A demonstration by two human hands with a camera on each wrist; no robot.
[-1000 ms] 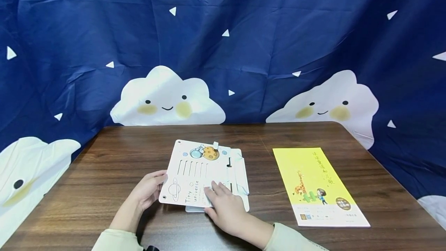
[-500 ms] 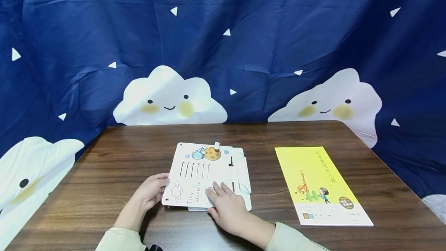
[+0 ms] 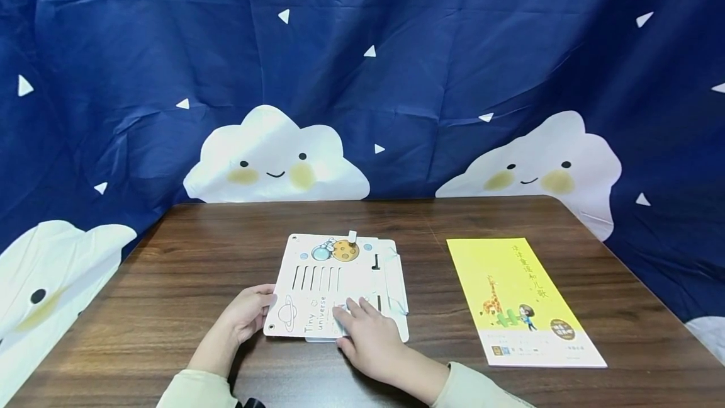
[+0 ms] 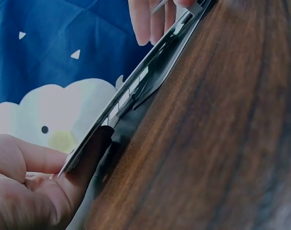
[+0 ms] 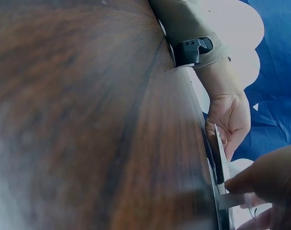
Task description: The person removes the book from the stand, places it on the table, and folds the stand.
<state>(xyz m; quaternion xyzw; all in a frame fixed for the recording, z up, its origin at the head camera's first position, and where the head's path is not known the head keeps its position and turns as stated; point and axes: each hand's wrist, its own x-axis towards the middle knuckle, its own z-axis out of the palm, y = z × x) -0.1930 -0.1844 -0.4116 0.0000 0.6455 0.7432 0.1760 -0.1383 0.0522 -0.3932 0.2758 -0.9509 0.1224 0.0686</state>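
A white book stand (image 3: 306, 282) printed with a moon and "Tiny universe" lies on the brown table. Its upper panel sits over a second panel (image 3: 391, 247), and in the left wrist view a narrow gap shows between them. My left hand (image 3: 247, 312) pinches the left edge of the upper panel, thumb on top and fingers underneath. My right hand (image 3: 370, 342) rests on the lower right part, fingers extended over the printed face and thumb at the near edge. Beneath it, the right wrist view shows a pale tab (image 5: 231, 200). A white clip (image 3: 352, 237) stands at the far edge.
A yellow and white booklet (image 3: 515, 294) with a giraffe picture lies on the table (image 3: 215, 244) to the right. Behind the table hangs a blue curtain (image 3: 396, 68) with white clouds. A black band (image 5: 195, 50) sits on my left wrist.
The left edge of the upper panel has been lowered slightly by my left hand. My right hand stays in place on the stand. The whole head view has shifted a little.
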